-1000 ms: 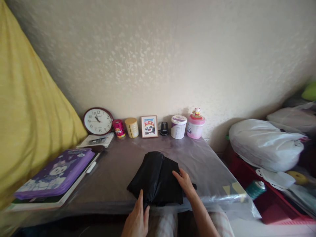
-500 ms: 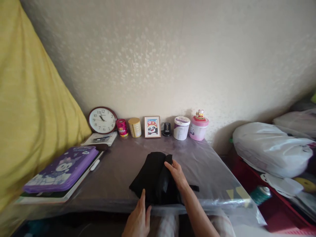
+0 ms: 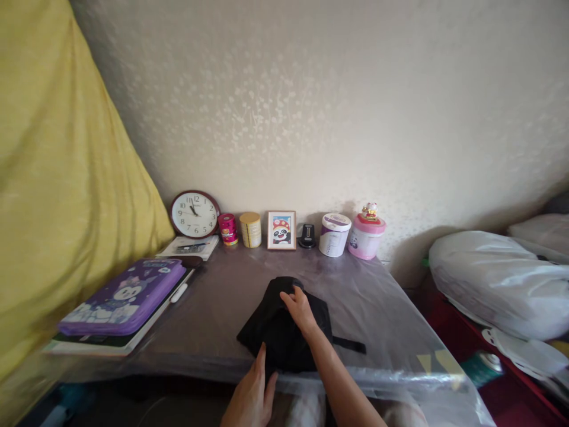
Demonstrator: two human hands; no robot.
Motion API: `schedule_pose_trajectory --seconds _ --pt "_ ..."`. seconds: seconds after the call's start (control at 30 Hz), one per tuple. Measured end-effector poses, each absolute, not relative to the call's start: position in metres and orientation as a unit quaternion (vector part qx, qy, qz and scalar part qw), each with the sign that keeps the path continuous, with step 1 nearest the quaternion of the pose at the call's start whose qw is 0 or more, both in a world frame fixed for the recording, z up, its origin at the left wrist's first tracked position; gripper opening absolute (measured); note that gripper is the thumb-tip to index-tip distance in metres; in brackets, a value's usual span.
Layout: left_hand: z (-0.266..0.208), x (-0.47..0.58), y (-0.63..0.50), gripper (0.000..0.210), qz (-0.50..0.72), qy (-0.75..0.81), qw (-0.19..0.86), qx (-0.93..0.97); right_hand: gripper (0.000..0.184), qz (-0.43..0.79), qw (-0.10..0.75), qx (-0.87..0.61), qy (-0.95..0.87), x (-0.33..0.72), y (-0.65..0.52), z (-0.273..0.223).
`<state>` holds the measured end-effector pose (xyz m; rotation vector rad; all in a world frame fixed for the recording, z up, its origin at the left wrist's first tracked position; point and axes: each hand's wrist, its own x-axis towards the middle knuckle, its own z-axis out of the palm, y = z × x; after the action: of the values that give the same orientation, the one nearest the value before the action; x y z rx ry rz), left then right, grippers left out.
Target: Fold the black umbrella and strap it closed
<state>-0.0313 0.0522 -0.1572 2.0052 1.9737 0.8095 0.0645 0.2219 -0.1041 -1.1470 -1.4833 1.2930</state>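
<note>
A black fabric item (image 3: pixel 271 320) with a narrow strap (image 3: pixel 349 344) sticking out on its right lies near the table's front edge. It is partly folded; its exact kind cannot be made out. My right hand (image 3: pixel 300 308) lies over its upper middle, thumb and fingers gripping a fold of the fabric, fingertips partly hidden. At its near left edge, my left hand (image 3: pixel 255 385) holds the fabric between thumb and fingers.
Plastic film covers the table (image 3: pixel 213 308). On the left, a purple case (image 3: pixel 124 296) rests on books beside a yellow curtain (image 3: pixel 75 178). A clock (image 3: pixel 194 214), tins, a picture frame (image 3: pixel 281 230) and tubs line the wall. Right of the table sits a white plastic bag (image 3: pixel 498 284).
My right hand has moved left across the black fabric, folding a flap over and baring the layer on the right. My left hand stays at the near edge. The view has shifted slightly.
</note>
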Motion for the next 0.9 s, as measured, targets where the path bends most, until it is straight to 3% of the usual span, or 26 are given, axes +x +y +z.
schedule_pose_trajectory --seconds 0.23,0.47,0.57,0.7,0.9 --pt "-0.151 -0.030 0.048 0.055 0.264 0.700 0.134 0.650 0.055 0.501 0.371 -0.449 -0.640 0.057 0.225 -0.106" --pt "-0.134 -0.024 0.042 0.070 0.260 0.713 0.148 0.634 0.050 0.440 0.327 -0.464 -0.696 0.057 0.224 -0.102" --pt "-0.126 -0.020 0.045 0.072 0.192 0.707 0.152 0.664 0.049 0.415 0.316 -0.465 -0.715 0.058 0.221 -0.097" --pt "-0.128 -0.016 0.052 0.069 0.121 0.726 0.148 0.660 0.043 0.390 0.305 -0.474 -0.728 0.059 0.217 -0.090" --pt "-0.135 -0.028 0.054 0.064 0.185 0.707 0.166 0.662 0.026 0.400 0.356 -0.387 -0.751 0.067 0.207 -0.093"
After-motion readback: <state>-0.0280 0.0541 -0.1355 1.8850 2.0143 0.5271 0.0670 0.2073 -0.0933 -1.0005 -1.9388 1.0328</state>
